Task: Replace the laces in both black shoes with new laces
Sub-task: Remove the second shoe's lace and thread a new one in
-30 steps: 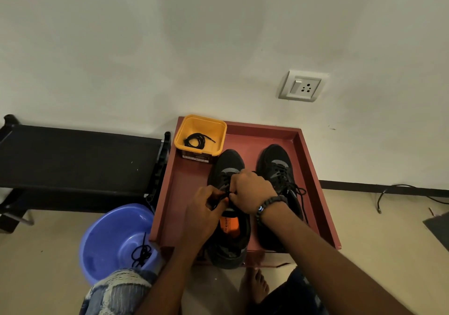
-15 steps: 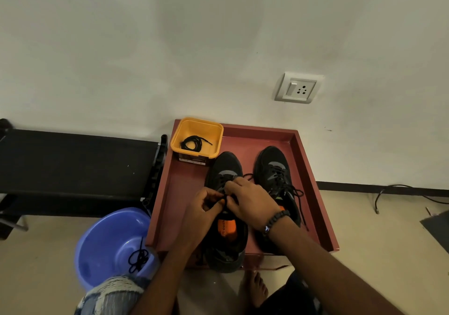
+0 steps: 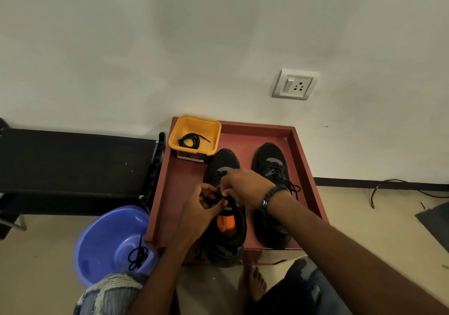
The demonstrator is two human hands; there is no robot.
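Left black mesh sneaker point(image 3: 224, 237) in red wooden tray point(image 3: 170, 193), lace half threaded. Left hand point(image 3: 201, 207) and right hand point(image 3: 245, 188) both pinch black lace at eyelets. Feed tip straight, keep tension even. Spare black lace point(image 3: 192, 140) in yellow plastic tub point(image 3: 194, 130).

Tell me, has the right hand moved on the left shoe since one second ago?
Yes. The right hand has shifted slightly toward the toe of the left shoe, judged against the orange insole.
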